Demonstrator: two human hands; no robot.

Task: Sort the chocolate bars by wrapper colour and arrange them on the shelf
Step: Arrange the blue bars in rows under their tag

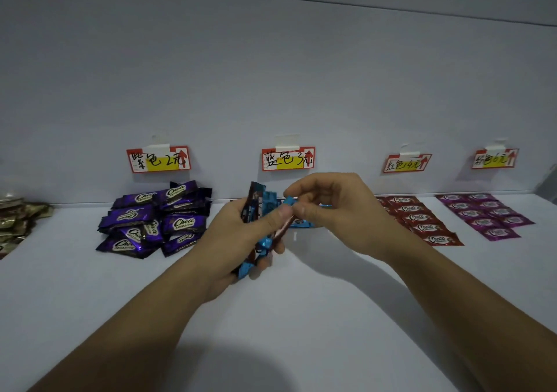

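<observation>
Blue bars (266,210) stand fanned in the gripping left hand (238,241), long axes running up and away toward the blue label (287,159). The right hand (340,210), nearer the shelf (301,316) spot behind, pinches one bar's top end. Both hands hide most of the laid bars (306,225), so their count is unclear.

Light: dim and even, with a cool blue-grey cast over the white shelf (331,316) and the back wall (271,60).
Source: above and from the near side.
Shadows: soft-edged; a broad dark patch at near centre, a paler one under the right hand (337,210) and its forearm.
Glare: small glints on the foil of the purple bars (156,219) at left.
Blur: slight smear on the blue bars (269,204) and the left hand (241,235); the far-right pink bars (488,216) are soft.
Distortion: wide-angle bowing; the price tags (407,163) at right lean.
</observation>
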